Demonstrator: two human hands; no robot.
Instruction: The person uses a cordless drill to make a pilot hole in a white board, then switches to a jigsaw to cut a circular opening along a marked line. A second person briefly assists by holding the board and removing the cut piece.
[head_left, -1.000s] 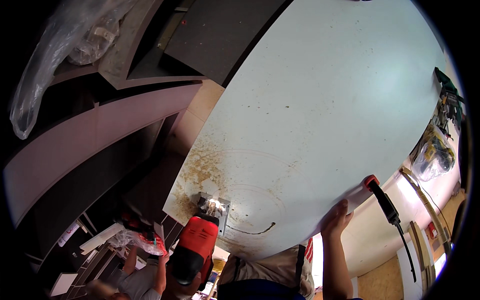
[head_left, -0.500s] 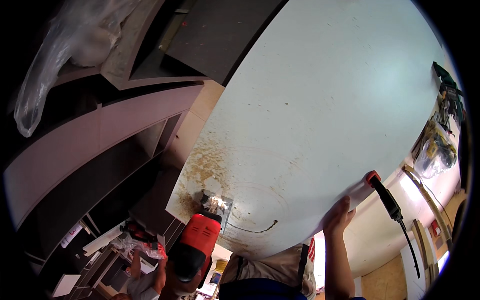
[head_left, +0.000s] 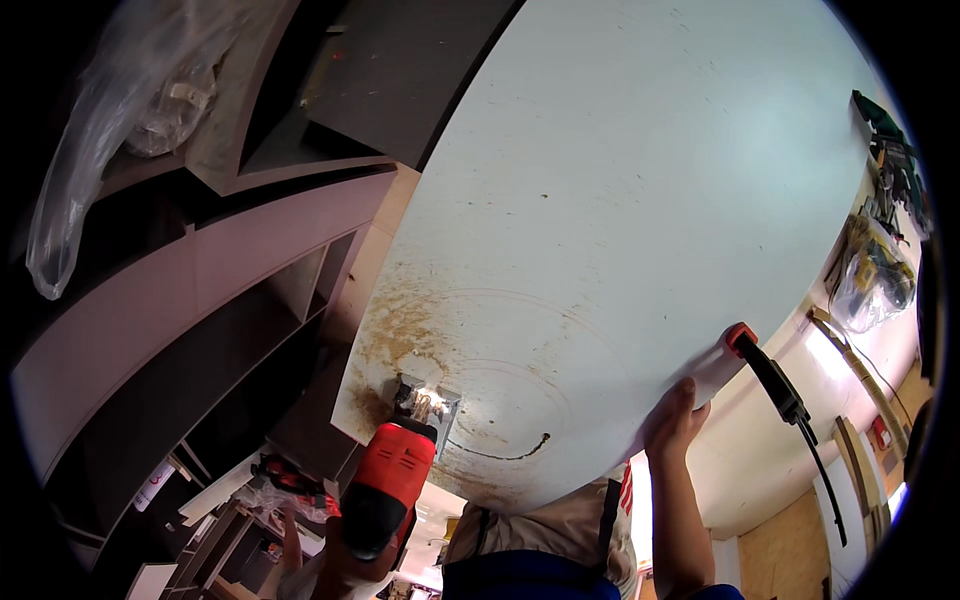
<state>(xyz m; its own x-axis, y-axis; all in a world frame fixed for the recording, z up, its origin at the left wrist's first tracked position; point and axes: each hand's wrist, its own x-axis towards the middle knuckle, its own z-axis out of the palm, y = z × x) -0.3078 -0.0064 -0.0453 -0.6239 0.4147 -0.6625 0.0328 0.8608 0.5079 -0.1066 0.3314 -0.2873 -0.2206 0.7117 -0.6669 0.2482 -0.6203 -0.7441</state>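
A red and black jigsaw (head_left: 392, 468) sits at the near left corner of a large white board (head_left: 600, 240), its metal base flat on the surface. My left hand (head_left: 352, 566) grips it from behind, the fingers mostly hidden by its body. A dark curved cut (head_left: 500, 457) runs right from the base, and faint pencil arcs lie beyond it. A lit patch of sawdust (head_left: 385, 330) spreads round the tool. My right hand (head_left: 680, 425) holds the board's near right edge, thumb on top, fingers out of sight underneath. A red and black bar clamp (head_left: 770, 375) is on that edge beside it.
Dark cabinet carcasses (head_left: 150, 330) fill the left, with a plastic bag (head_left: 75, 190) hanging above. Another person's arm (head_left: 292, 545) shows at lower left near a red tool (head_left: 295, 480). Bagged tools (head_left: 870, 275) and wood strips (head_left: 860, 480) lie at right.
The whole view has shifted slightly, so the board appears a little further left. The other person's arm has moved lower. Both my hands keep their holds, and the jigsaw stays near the same spot.
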